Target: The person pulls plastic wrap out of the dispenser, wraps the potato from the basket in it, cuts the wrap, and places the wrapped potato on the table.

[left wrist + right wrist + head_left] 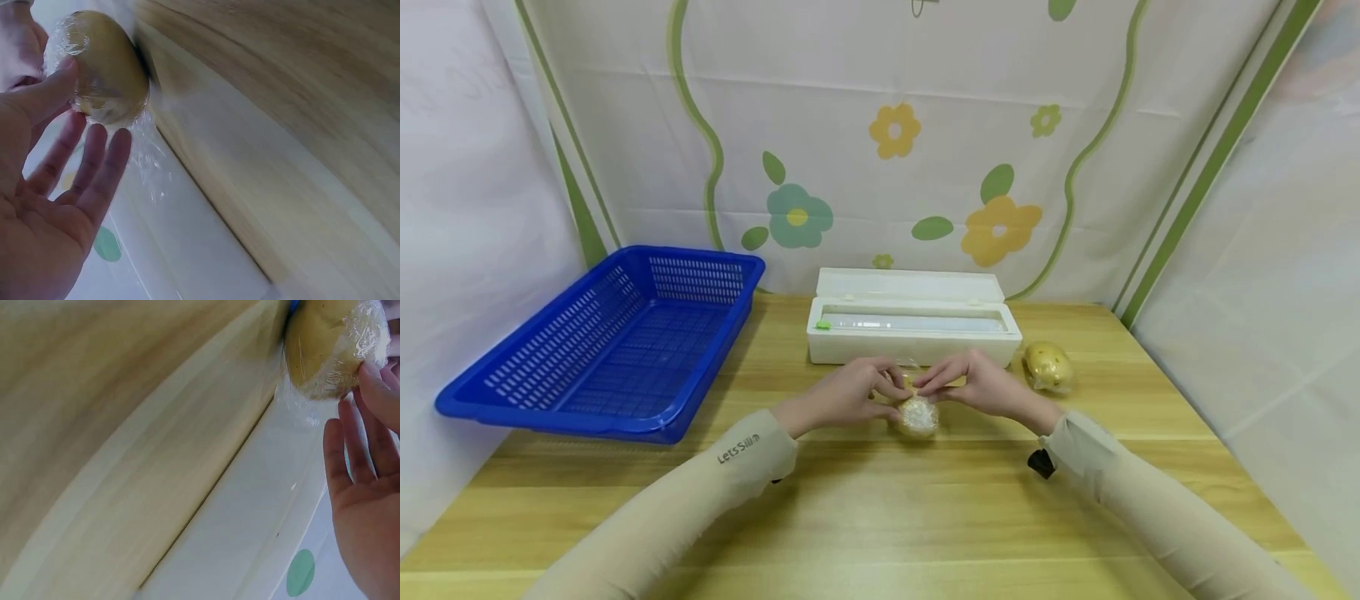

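A yellow-brown potato (pixel 917 418) sits on the table in front of the white box, partly covered in clear plastic wrap (pixel 153 159). From the left, my left hand (pixel 853 393) pinches the wrap against the potato with thumb and forefinger, its other fingers loosely extended in the left wrist view. On the opposite side my right hand (pixel 973 385) also pinches the wrap at the potato's top, thumb pressed to the film. A loose edge of film spreads out toward the box. Fingers hide part of the potato.
Behind the hands stands a white cling film box (pixel 913 347), lid raised, a film roll and green slider inside. Right of it lies another wrapped potato (pixel 1048 367). A blue plastic basket (pixel 707 383) occupies the left side. Fabric walls border the wooden table (pixel 910 533).
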{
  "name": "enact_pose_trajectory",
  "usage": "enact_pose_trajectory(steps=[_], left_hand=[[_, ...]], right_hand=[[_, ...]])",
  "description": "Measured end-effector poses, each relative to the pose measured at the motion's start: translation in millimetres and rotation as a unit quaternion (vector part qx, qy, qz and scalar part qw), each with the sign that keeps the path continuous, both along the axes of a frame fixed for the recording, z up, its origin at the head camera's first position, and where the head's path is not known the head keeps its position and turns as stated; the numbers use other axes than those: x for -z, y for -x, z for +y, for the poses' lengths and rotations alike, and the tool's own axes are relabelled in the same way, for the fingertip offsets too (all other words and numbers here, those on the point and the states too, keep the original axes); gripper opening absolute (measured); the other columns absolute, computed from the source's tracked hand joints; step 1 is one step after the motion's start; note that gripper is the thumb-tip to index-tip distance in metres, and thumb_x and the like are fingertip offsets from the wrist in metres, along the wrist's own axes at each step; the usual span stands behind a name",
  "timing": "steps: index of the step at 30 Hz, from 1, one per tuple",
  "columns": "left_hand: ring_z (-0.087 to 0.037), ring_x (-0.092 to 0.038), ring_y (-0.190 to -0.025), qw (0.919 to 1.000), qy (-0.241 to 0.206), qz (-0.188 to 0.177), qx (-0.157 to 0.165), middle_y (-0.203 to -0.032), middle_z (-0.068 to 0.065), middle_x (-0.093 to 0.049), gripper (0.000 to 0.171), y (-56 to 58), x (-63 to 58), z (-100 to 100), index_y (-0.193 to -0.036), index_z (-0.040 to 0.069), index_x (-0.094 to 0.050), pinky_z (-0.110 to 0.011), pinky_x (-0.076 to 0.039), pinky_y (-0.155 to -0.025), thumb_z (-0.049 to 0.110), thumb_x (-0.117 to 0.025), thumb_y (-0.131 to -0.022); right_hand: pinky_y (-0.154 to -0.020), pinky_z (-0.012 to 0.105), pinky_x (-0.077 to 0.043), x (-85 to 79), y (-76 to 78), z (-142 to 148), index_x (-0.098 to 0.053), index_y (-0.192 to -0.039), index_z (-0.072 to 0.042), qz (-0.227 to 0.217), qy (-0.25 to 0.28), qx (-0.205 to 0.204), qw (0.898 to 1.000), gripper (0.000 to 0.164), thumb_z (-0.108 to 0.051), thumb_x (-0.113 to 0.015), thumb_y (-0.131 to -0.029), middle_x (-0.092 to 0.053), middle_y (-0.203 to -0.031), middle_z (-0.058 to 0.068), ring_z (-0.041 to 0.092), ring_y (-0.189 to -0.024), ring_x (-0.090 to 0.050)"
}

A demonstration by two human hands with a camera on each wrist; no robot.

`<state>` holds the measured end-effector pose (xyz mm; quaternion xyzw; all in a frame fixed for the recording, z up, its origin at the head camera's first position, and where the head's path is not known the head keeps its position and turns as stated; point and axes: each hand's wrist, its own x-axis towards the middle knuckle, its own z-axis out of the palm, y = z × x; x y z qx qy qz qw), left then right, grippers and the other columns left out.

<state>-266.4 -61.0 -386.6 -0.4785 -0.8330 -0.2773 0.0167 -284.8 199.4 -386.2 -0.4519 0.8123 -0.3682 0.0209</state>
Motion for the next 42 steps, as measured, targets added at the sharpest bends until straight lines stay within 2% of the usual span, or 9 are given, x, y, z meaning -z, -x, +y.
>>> enact_pose_trajectory(steps=[6,10,14,17,22,29,35,38,42], left_hand=[[-0.015,-0.057,-0.109,0.9989,-0.007,-0.039,-0.025,-0.117,0.000,-0.063,0.036,-1.6,4.0,-6.3,-0.122,0.012,-0.071,-0.032,-0.053,-0.082,0.021,-0.078,-0.087],[-0.016,-0.060,-0.105,0.9961,-0.027,-0.031,-0.078,-0.116,-0.001,-0.065,0.031,-5.9,5.3,-8.6,-0.117,0.010,-0.073,-0.032,-0.051,-0.085,0.017,-0.077,-0.088],[-0.014,-0.063,-0.090,0.9885,-0.052,-0.021,-0.140,-0.108,0.000,-0.067,0.020,-12.1,5.6,-7.2,-0.109,0.009,-0.075,-0.028,-0.052,-0.076,0.014,-0.074,-0.090],[-0.011,-0.063,-0.082,0.9842,-0.074,-0.026,-0.159,-0.102,0.001,-0.068,0.015,-17.9,5.4,-3.2,-0.105,0.009,-0.076,-0.025,-0.052,-0.068,0.014,-0.072,-0.092],[-0.013,-0.064,-0.081,0.9810,-0.104,-0.043,-0.157,-0.099,0.000,-0.068,0.013,-28.9,4.4,2.8,-0.103,0.008,-0.076,-0.027,-0.053,-0.069,0.013,-0.071,-0.092],[-0.019,-0.064,-0.098,0.9856,-0.102,-0.045,-0.128,-0.113,-0.003,-0.066,0.020,-31.1,5.7,2.7,-0.109,0.006,-0.074,-0.039,-0.053,-0.083,0.007,-0.074,-0.089],[-0.019,-0.058,-0.114,0.9898,-0.073,-0.056,-0.109,-0.122,-0.003,-0.065,0.023,-28.9,5.0,-2.5,-0.112,0.008,-0.073,-0.037,-0.049,-0.092,0.011,-0.074,-0.090],[-0.020,-0.058,-0.115,0.9928,-0.059,-0.041,-0.096,-0.122,-0.005,-0.065,0.021,-28.0,4.6,-3.1,-0.110,0.008,-0.074,-0.036,-0.049,-0.092,0.011,-0.075,-0.089],[-0.022,-0.059,-0.114,0.9949,-0.054,-0.030,-0.080,-0.122,-0.007,-0.064,0.018,-26.8,5.2,-2.6,-0.107,0.008,-0.075,-0.036,-0.051,-0.089,0.009,-0.074,-0.089]], right_hand=[[-0.095,0.039,-0.048,-0.5,-10.1,-1.7,-0.080,-0.099,-0.014,0.032,-0.002,0.020,0.999,0.017,-0.010,-0.079,-0.082,-0.071,-0.105,-0.003,0.028,-0.111,-0.060],[-0.092,0.037,-0.050,-1.0,-17.8,-4.9,-0.079,-0.102,-0.014,0.042,-0.014,0.030,0.999,0.021,-0.015,-0.081,-0.081,-0.068,-0.100,-0.003,0.023,-0.109,-0.060],[-0.069,0.028,-0.051,-1.5,-24.1,-11.6,-0.079,-0.101,-0.013,0.088,-0.027,0.033,0.995,0.023,-0.020,-0.082,-0.079,-0.064,-0.089,-0.001,0.017,-0.082,-0.059],[-0.055,0.026,-0.043,-2.0,-26.9,-16.1,-0.080,-0.100,-0.015,0.134,-0.042,0.049,0.989,0.022,-0.024,-0.082,-0.081,-0.062,-0.088,-0.002,0.012,-0.067,-0.049],[-0.056,0.022,-0.046,-2.4,-28.6,-18.6,-0.077,-0.108,-0.011,0.154,-0.065,0.065,0.984,0.017,-0.014,-0.073,-0.091,-0.061,-0.099,0.001,0.006,-0.070,-0.052],[-0.056,0.024,-0.050,-4.7,-29.4,-13.0,-0.071,-0.120,-0.003,0.098,-0.076,0.076,0.989,0.033,0.007,-0.063,-0.090,-0.058,-0.104,0.010,0.009,-0.071,-0.055],[-0.064,0.025,-0.054,-9.8,-33.0,-14.2,-0.071,-0.121,-0.010,0.015,-0.086,0.110,0.990,0.030,-0.007,-0.072,-0.091,-0.052,-0.114,0.008,0.012,-0.077,-0.062],[-0.065,0.025,-0.053,-12.2,-37.5,-17.0,-0.071,-0.121,-0.011,0.010,-0.095,0.122,0.988,0.032,-0.015,-0.075,-0.089,-0.051,-0.115,0.007,0.014,-0.079,-0.061],[-0.068,0.027,-0.054,-13.5,-46.4,-16.7,-0.069,-0.122,-0.008,0.035,-0.110,0.118,0.986,0.038,-0.010,-0.079,-0.085,-0.052,-0.115,0.006,0.020,-0.088,-0.059]])
